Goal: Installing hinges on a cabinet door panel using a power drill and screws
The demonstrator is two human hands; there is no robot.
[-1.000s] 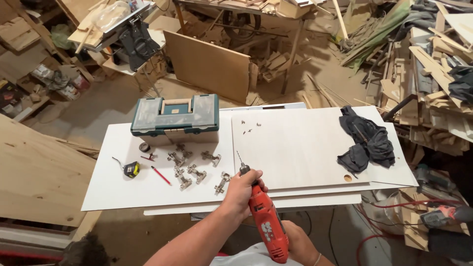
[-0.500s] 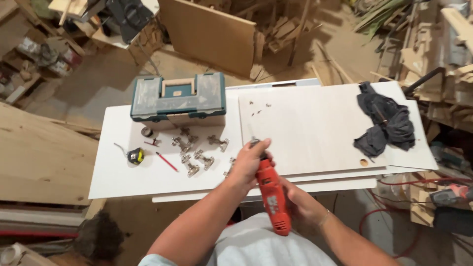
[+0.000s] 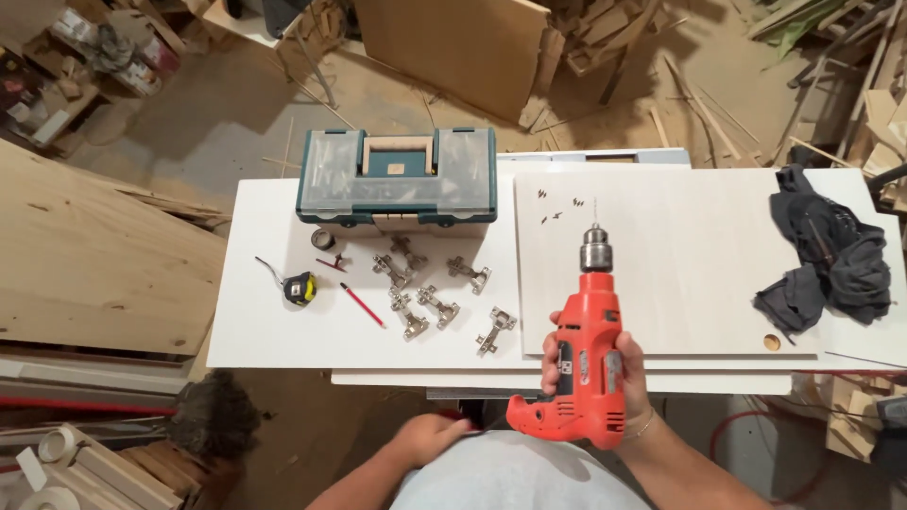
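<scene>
Just right of centre in the lower frame, the right hand (image 3: 619, 373) is wrapped fully around the body of a bright red-orange electric drill (image 3: 584, 354), which has black vent slots, a pistol grip pointing lower left, a grey metal chuck and a thin bit aimed up-frame over the pale wood panel (image 3: 661, 274) on the white desk (image 3: 269, 331). The left hand (image 3: 433, 436) sits at bottom centre, close to the body, fingers curled (whether it holds anything I cannot tell). Left of the drill lie several metal cabinet hinges (image 3: 436, 304), a red pencil (image 3: 363, 305) and a yellow tape measure (image 3: 300, 287), with a teal toolbox (image 3: 398, 177) above them and a dark cloth (image 3: 831, 250) at right.
</scene>
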